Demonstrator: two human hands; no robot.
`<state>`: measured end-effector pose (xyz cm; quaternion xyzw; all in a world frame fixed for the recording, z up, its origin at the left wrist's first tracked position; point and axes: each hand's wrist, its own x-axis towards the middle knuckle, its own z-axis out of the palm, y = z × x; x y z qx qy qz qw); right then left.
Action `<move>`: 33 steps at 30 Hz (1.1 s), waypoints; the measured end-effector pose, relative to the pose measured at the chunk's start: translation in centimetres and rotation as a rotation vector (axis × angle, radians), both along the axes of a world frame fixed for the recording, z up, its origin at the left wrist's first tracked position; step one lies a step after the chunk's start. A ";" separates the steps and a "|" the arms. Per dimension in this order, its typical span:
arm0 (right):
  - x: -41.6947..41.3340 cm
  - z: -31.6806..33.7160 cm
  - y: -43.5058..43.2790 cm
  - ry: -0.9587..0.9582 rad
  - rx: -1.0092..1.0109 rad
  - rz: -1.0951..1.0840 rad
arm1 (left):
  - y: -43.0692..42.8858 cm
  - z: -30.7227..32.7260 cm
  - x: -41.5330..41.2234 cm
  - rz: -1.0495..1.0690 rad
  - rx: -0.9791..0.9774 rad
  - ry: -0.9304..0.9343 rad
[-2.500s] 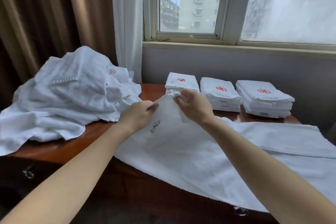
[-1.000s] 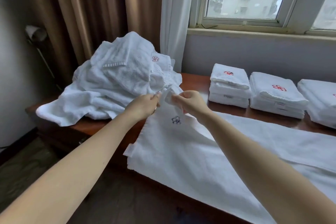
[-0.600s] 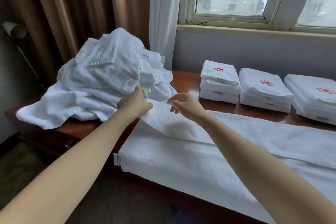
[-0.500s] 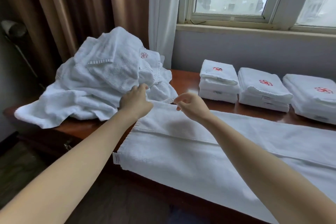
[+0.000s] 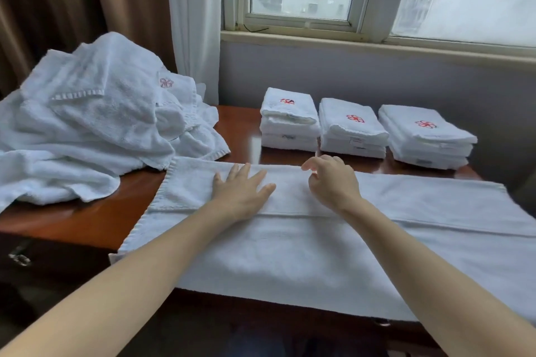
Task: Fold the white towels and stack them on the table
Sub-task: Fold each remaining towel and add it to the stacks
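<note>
The head camera is our only view. In it the towel (image 5: 290, 255) we are folding lies spread along the near side of the table (image 5: 87, 217). Its long axis runs left to right across our body, so it passes under both forearms and runs off the picture at the right. The far long edge is turned over toward us into a band, and both hands sit on that band, left of the towel's middle.

Our left hand (image 5: 240, 191) lies flat with the fingers straight and spread, pressing the band down and gripping nothing. Our right hand (image 5: 333, 182) is just beside it, fingers curled with the tips at the far fold. We cannot tell whether they pinch the cloth.

We judge that the next fold turns on that axis. The near long edge lies toward us under our forearms, about equally close to both hands, while the short left end is nearer the left hand.

We count one towel spread out and one loose heap (image 5: 95, 119) at the left, whose towels we cannot count. Three stacks of folded towels stand in a row along the far side: the left stack (image 5: 290, 122), the middle stack (image 5: 352, 130) and the right stack (image 5: 426, 136).
</note>
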<state>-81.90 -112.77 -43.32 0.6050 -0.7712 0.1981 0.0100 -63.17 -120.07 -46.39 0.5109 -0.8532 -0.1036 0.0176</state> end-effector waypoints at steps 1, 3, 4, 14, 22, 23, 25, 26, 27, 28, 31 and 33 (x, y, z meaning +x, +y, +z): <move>-0.5 -0.3 0.5 -0.002 0.030 -0.022 | -0.1 -0.2 -0.2 -0.004 0.003 -0.034; -1.4 -1.3 1.3 0.028 0.074 -0.067 | -0.5 -0.6 -0.4 -0.011 -0.014 -0.082; -1.8 -1.9 1.7 0.041 0.090 -0.089 | -0.8 -0.7 -0.5 -0.015 -0.023 -0.089; -6.4 -4.2 0.4 0.040 0.287 -0.071 | -4.8 -1.0 -2.1 -0.087 -0.076 -0.057; -8.1 -4.6 -1.2 0.068 0.304 -0.011 | -3.9 -0.8 -2.4 -0.053 -0.117 0.122; -8.0 -4.7 -1.0 0.071 0.286 -0.004 | -3.4 -0.5 -2.3 -0.047 -0.127 0.203; -7.8 -4.7 -0.7 0.041 0.189 0.021 | -2.1 -0.2 -1.2 -0.039 -0.145 0.311; -7.6 -4.4 -0.5 0.019 0.125 0.042 | -1.2 -0.2 -0.4 -0.032 -0.146 0.341; -7.3 -4.1 -0.4 0.003 0.069 0.071 | -0.2 -0.3 0.8 -0.026 -0.143 0.359; -6.9 -3.8 -0.2 -0.012 0.032 0.108 | 1.0 -0.5 2.1 -0.024 -0.139 0.359; -4.5 -2.6 1.4 -0.094 -0.008 0.250 | 4.5 -1.1 5.8 -0.028 -0.086 0.279; -2.4 -2.0 3.0 -0.125 0.011 0.337 | 5.9 -0.7 7.3 -0.023 -0.040 0.216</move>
